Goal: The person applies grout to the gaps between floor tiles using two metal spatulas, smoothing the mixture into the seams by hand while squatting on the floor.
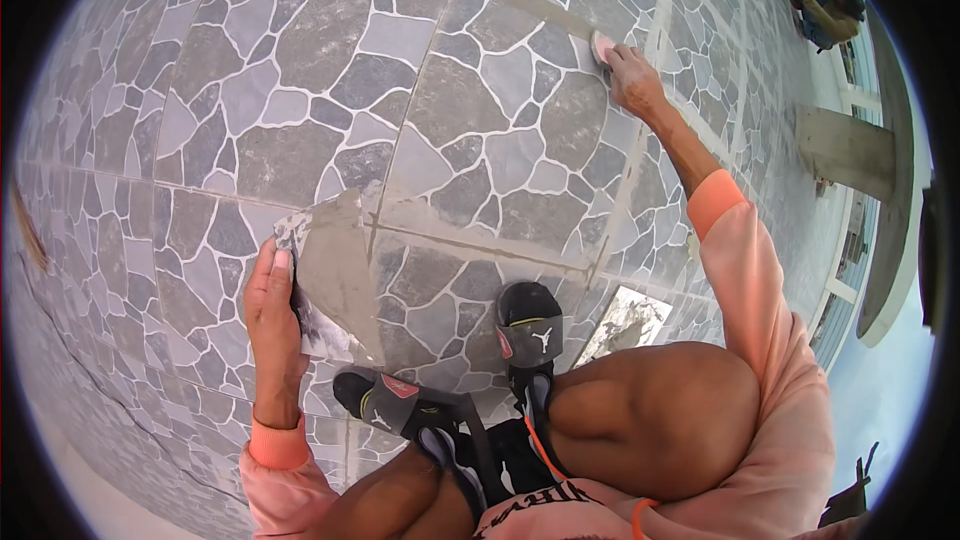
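Just beyond the black left slipper [392, 403], the left hand [272, 295] is clamped on the edge of a board [322, 333], silvery and ragged, spread with smooth grey paste [338, 265]; its long axis runs away from the person, far end leaning left. Farther off, the right hand [637, 83] pinches a thin pink-and-white pad [602, 47], pointing mostly away, at a smeared tile joint [535, 5].

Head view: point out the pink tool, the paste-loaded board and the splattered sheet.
Pink tool [601, 47], head view: its exposed end.
Paste-loaded board [324, 337], head view: bare lower part.
Splattered sheet [626, 322], head view: its middle.
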`<state>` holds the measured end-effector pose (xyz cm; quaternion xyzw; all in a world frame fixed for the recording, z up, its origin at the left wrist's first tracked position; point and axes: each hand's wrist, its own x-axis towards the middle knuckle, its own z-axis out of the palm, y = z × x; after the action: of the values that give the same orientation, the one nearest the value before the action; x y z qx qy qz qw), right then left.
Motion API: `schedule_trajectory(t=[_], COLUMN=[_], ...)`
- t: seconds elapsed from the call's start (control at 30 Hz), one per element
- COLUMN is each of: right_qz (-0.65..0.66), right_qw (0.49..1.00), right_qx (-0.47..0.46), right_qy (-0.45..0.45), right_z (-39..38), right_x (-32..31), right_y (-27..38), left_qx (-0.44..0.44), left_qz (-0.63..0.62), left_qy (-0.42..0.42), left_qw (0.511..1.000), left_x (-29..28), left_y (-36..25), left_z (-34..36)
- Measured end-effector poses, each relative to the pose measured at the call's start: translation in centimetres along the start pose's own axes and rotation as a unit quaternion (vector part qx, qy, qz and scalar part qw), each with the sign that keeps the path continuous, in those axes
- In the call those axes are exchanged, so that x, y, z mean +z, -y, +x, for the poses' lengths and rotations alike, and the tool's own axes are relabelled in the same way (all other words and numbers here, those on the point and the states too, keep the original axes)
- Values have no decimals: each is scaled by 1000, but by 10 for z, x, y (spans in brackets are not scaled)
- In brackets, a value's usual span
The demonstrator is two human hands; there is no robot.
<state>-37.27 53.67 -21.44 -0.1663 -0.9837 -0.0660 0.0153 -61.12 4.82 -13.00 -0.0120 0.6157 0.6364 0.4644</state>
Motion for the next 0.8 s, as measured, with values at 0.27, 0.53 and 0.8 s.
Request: schedule_trajectory(t=[0.27, 0.53, 0.8], right_qz=[-2, 59, 77], right_qw=[996, 994, 984], right_qx=[89, 94, 127], right_qy=[7, -23, 99], right_z=[-27, -31, -23], right_x=[-1, -9, -28], right_y=[-22, -45, -71], left_qx=[13, 10, 20], left_qz=[-7, 3, 7], left_qy=[6, -7, -4], left_qw=[1000, 1000, 1000], left_x=[12, 18, 22], left_y=[4, 9, 7], left_z=[11, 20, 15])
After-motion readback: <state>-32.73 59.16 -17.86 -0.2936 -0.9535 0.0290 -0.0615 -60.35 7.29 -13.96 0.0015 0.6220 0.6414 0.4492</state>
